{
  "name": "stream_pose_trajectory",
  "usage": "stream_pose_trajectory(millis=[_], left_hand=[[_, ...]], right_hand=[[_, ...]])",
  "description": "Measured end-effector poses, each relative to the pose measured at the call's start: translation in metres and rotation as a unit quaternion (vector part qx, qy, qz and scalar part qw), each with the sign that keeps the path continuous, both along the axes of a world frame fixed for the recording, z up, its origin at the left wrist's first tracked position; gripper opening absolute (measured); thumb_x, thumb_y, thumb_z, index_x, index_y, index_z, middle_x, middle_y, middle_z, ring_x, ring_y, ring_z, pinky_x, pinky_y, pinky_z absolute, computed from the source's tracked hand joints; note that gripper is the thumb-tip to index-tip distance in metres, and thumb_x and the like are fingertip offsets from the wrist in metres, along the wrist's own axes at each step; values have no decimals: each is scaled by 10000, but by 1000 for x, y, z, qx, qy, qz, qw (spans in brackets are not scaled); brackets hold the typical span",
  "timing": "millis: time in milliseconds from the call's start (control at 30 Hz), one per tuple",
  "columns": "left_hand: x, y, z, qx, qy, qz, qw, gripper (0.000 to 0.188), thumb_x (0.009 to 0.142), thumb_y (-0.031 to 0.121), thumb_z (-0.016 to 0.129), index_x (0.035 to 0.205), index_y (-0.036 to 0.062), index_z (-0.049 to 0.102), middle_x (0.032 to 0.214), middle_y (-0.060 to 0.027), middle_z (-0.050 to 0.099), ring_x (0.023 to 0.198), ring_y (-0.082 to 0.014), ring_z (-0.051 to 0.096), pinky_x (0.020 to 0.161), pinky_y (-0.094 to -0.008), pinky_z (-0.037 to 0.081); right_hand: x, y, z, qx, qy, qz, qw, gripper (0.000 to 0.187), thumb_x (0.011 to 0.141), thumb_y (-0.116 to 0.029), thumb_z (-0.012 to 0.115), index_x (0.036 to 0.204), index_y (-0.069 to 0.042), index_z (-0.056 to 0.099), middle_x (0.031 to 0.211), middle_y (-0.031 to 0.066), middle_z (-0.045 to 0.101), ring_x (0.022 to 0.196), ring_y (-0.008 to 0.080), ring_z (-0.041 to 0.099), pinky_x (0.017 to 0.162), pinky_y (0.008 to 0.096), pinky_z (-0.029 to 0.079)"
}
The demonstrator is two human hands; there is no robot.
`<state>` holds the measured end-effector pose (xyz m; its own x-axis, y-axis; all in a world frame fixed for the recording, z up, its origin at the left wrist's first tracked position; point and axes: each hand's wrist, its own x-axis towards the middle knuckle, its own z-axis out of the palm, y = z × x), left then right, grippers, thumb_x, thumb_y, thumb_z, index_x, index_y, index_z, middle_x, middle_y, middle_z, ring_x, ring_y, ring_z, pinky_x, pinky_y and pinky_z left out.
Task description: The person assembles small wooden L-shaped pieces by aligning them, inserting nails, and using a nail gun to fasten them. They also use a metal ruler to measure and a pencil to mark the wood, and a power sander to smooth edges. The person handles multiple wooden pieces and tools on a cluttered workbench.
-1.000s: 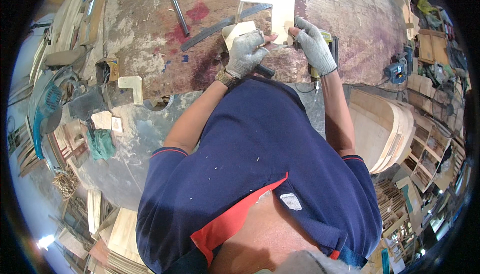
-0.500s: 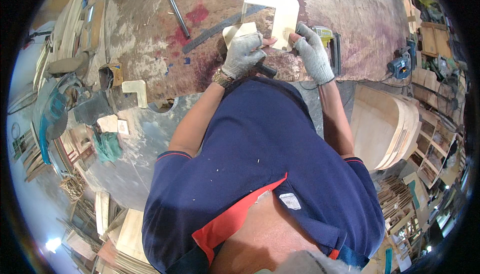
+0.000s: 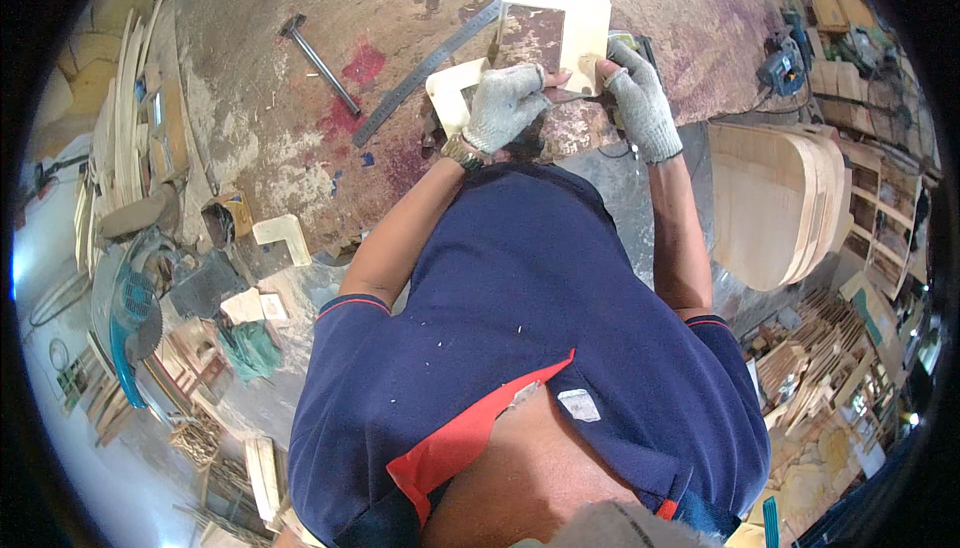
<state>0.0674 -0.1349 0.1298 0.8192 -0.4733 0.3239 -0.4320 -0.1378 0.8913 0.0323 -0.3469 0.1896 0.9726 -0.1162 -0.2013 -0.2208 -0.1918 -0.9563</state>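
Observation:
Both of my gloved hands hold a pale L-shaped wooden piece (image 3: 587, 36) over the near edge of the worktable. The fingers of my left hand (image 3: 508, 108) are closed at its lower left corner, with the thumb and a bare fingertip toward the wood. My right hand (image 3: 640, 100) pinches its lower right edge. A thin dark strip shows between the hands below the piece; its kind I cannot make out. Beside my left hand lies another pale L-shaped piece (image 3: 447, 90), partly covered by the glove. Behind my right hand a green and black tool (image 3: 628, 40) is mostly hidden.
On the stained worktable (image 3: 255, 68) lie a hammer (image 3: 322, 66) and a long metal ruler (image 3: 425, 74). A third L-shaped piece (image 3: 284, 236) rests at the left edge, near a circular saw (image 3: 135, 313). A blue power tool (image 3: 782, 70) and stacked rounded boards (image 3: 775, 203) are at the right.
The view has turned, so the table and its tools sit differently in the picture. The L-shaped piece and both hands have shifted slightly right, and the dark handle under my left hand shows less.

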Motion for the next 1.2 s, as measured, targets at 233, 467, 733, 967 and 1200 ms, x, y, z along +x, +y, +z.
stream_pose_trajectory(millis=[233, 467, 733, 967, 1200], left_hand=[[-2, -5, -4, -20, 84, -27, 996, 353, 873, -30, 722, 1215, 57, 744, 903, -72, 742, 825, -107, 679, 753, -271, 543], [-17, -5, -3, -75, 166, -3, 983, 563, 892, 58, 760, 1431, 119, 605, 1031, -51, 761, 850, -71, 657, 752, -247, 528], [-18, -10, -14, -43, 101, 30, 994, 556, 849, 127, 758, 1392, 145, 641, 972, -114, 787, 830, -168, 761, 752, -309, 584], [-20, -12, -9, -59, 114, 35, 991, 450, 884, 40, 745, 1326, 96, 684, 978, -103, 762, 844, -130, 709, 753, -280, 549], [-13, -9, 0, 17, 0, 13, 1000, 369, 856, 59, 776, 1222, 94, 749, 908, -112, 735, 751, -159, 676, 689, -302, 521]], right_hand=[[-3, -9, -4, 50, 33, 6, 998, 436, 1017, -177, 573, 1383, 59, 569, 1191, 97, 677, 1047, 142, 631, 903, 278, 512], [-10, -7, -1, -4, 47, 13, 999, 445, 1016, -190, 581, 1390, 51, 572, 1165, 94, 686, 1021, 138, 636, 882, 277, 517], [-8, -7, -2, 13, 51, 4, 999, 382, 1016, -196, 580, 1299, 55, 626, 1077, 87, 709, 967, 129, 637, 846, 290, 521], [-7, -7, -2, 3, 24, 7, 1000, 380, 1006, -186, 583, 1293, 59, 629, 1068, 83, 703, 957, 131, 634, 841, 277, 513], [-11, -11, -7, 5, 28, -4, 1000, 401, 999, -211, 594, 1279, 72, 631, 1034, 68, 688, 938, 124, 618, 831, 272, 511]])
